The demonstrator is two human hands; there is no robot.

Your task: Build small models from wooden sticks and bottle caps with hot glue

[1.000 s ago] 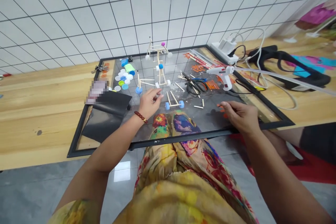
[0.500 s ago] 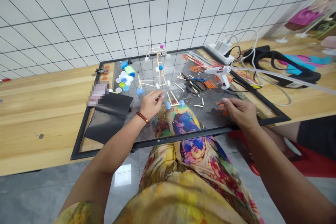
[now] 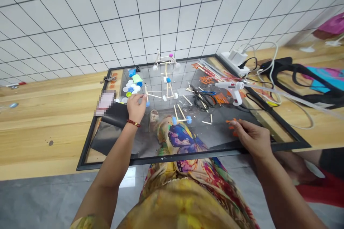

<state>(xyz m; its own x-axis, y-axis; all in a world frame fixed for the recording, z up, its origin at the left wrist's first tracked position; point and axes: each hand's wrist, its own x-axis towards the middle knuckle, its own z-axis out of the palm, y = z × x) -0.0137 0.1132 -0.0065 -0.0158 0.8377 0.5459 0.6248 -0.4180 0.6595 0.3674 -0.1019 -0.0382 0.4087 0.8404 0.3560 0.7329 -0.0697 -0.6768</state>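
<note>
My left hand (image 3: pixel 137 108), with a beaded bracelet at its wrist, has thumb and forefinger closed at a small stick frame (image 3: pixel 154 92) with a blue cap wheel, partly covering it. My right hand (image 3: pixel 252 136) hovers over the right front of the dark glossy board, thumb and forefinger pinched beside orange cut-outs (image 3: pixel 234 127); whatever is between them is too small to make out. Between the hands lies another stick piece (image 3: pixel 181 120) with two blue wheels. Behind it stands a taller stick model (image 3: pixel 167 78) with white wheels, a blue cap and a pink cap.
Black scissors (image 3: pixel 202 99) lie among loose sticks. A white glue gun (image 3: pixel 233 89) with a long glue stick rests at right, near a power strip (image 3: pixel 233 61) and cables. Coloured bottle caps (image 3: pixel 130 87) and black sheets (image 3: pixel 114 116) are at left. A black frame (image 3: pixel 158 160) edges the board.
My left hand has moved left from near the two-wheeled piece to the small stick frame. My right hand stays pinched at the right. The whole view has shifted slightly.
</note>
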